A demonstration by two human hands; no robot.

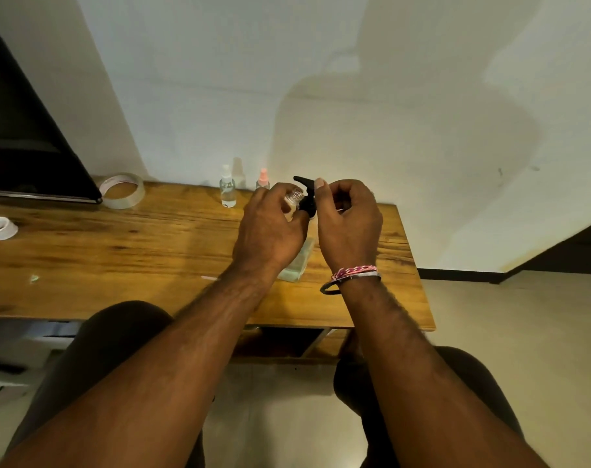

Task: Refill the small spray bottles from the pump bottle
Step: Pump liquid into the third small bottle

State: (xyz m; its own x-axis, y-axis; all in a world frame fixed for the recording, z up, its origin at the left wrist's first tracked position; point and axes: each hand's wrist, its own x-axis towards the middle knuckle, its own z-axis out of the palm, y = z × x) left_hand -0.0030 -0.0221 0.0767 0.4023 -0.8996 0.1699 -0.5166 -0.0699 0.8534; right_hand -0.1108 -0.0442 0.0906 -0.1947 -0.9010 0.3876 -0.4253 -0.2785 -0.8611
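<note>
A clear pump bottle (295, 268) with a black pump head (305, 194) stands on the wooden table (118, 251), mostly hidden behind my hands. My left hand (270, 231) holds a small clear bottle (294, 197) with an open neck right beside the pump spout. My right hand (348, 221) grips the black pump head from the right, thumb raised by the top. At the back edge stand a small spray bottle with a white cap (227, 190) and another with a pink cap (263, 180), partly behind my left hand.
A large roll of clear tape (123, 190) lies at the back left next to a dark monitor (27, 136). A small white tape roll (0, 228) sits at the far left. The table's right edge ends near my right wrist; a white wall rises behind.
</note>
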